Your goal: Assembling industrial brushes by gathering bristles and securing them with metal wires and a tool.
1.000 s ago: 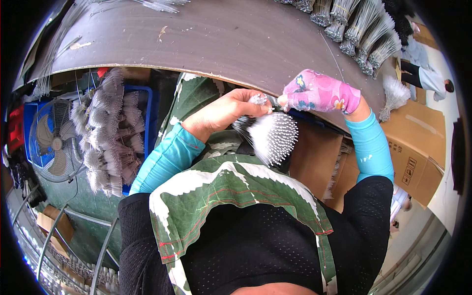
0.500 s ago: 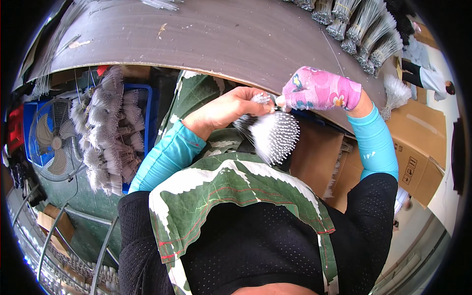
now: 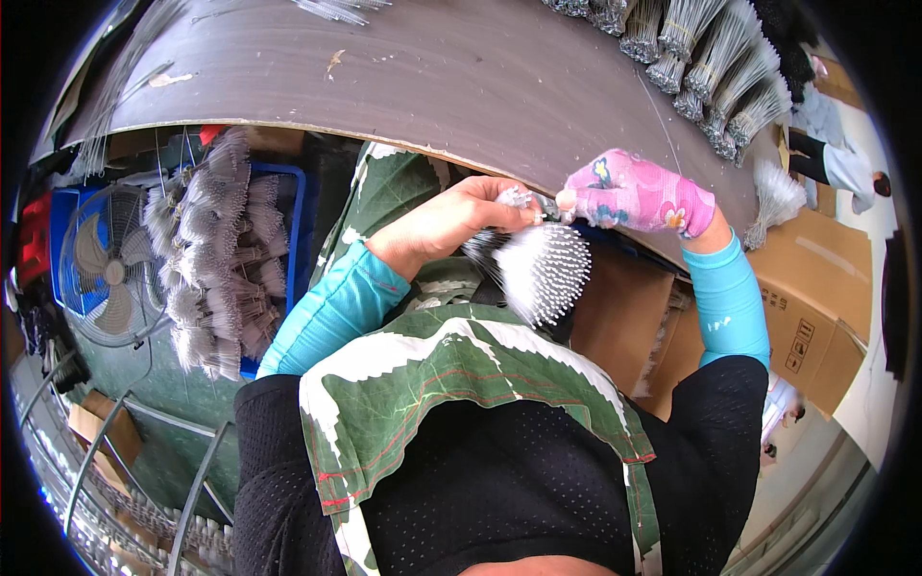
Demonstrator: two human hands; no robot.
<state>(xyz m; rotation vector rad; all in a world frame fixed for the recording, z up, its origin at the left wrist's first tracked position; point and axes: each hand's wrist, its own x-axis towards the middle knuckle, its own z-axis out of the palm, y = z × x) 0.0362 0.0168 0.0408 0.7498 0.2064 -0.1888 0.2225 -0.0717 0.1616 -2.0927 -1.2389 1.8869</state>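
My left hand (image 3: 466, 213) is closed on the bundle of white-tipped strands (image 3: 545, 274), just off the desk's (image 3: 384, 86) near edge; my gloved right hand (image 3: 634, 197) meets it, fingers pinched, on what I cannot tell; if my left grip slackened, strands could fan out and drop; knocking that edge might bend tips.

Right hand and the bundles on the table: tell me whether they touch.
Apart. The head view shows a strip of brown table between the right hand and the bundles.
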